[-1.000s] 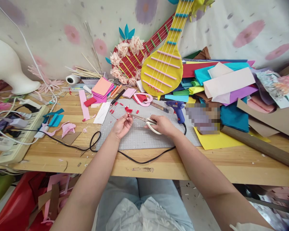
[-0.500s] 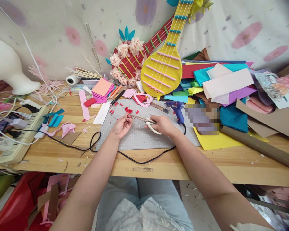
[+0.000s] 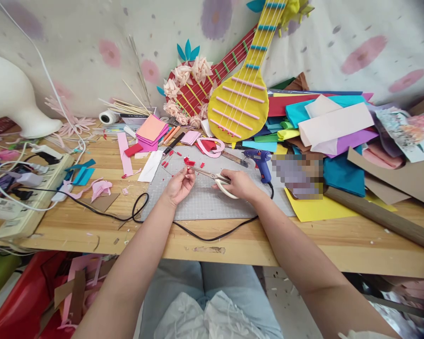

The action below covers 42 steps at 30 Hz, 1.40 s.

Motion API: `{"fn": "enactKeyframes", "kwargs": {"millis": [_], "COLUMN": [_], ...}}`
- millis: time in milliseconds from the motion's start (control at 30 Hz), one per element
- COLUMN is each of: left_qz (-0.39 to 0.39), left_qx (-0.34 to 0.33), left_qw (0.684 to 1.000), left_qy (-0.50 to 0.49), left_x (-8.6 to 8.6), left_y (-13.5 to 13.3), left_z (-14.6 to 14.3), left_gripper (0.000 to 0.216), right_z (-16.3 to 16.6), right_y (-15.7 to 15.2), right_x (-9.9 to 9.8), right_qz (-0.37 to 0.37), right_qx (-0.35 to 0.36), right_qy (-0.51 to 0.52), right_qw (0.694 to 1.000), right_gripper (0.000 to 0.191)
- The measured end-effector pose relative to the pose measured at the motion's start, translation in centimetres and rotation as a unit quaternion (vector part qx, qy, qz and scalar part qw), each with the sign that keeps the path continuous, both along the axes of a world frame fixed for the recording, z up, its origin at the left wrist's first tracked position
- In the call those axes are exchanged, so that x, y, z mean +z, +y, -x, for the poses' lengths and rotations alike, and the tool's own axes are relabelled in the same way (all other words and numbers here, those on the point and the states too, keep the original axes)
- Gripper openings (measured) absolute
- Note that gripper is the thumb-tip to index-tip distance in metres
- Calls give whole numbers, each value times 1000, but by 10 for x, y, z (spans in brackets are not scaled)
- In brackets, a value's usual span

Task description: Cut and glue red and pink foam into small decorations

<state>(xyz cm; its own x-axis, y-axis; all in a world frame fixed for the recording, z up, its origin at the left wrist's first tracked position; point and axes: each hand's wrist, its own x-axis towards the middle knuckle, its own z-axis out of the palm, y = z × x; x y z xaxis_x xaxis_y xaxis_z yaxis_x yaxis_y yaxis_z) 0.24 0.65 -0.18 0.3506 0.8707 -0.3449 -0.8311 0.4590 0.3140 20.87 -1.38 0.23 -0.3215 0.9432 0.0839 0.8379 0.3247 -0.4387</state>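
Observation:
My left hand (image 3: 179, 184) pinches a small red foam piece (image 3: 188, 163) above a grey cutting mat (image 3: 212, 202). My right hand (image 3: 237, 184) is closed round the white handles of a pair of scissors (image 3: 215, 177), whose blades point left and meet the red piece. Small red offcuts (image 3: 166, 164) lie scattered on the mat behind my left hand. Both forearms reach in from the bottom of the view.
A blue glue gun (image 3: 259, 160) lies right of my right hand; its black cord (image 3: 198, 233) loops along the mat's front. A yellow and a red foam guitar (image 3: 238, 101) lean on the wall. Coloured sheets (image 3: 334, 125) pile at right, a power strip (image 3: 28, 202) at left.
Both hands keep the same hold on the red piece and the scissors. Only the view has shifted slightly; nothing on the table has moved.

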Motion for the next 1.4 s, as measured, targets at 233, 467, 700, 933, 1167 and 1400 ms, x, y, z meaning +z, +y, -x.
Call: {"fn": "enactKeyframes", "kwargs": {"millis": [233,467,700,933,1167,1400], "left_qz": [6,16,-10,-22,7,2], "left_qx": [7,6,-3,-8,-7,-16], "left_qw": [1000,1000,1000,1000,1000,1000], "left_qy": [14,11,15,2,2,-6], "left_x": [1,1,1,2,4,4], "left_y": [-1,-1,-2,-3,-4,-4], "left_z": [-2,-1,0,1,0,0], "left_gripper": [28,28,28,29,30,31], "right_z": [1,2,3,-1,2,1], "right_y": [-1,-1,-3,-2,-3,-3], "right_x": [1,1,5,4,5,5], "right_qz": [-6,-5,-6,4,1,9], "right_qx": [4,-1,-4,9,9,8], "right_qy": [-13,-14,-6,-3,-20,-10], "right_qw": [1000,1000,1000,1000,1000,1000], "right_gripper": [40,38,39,40,39,39]}}
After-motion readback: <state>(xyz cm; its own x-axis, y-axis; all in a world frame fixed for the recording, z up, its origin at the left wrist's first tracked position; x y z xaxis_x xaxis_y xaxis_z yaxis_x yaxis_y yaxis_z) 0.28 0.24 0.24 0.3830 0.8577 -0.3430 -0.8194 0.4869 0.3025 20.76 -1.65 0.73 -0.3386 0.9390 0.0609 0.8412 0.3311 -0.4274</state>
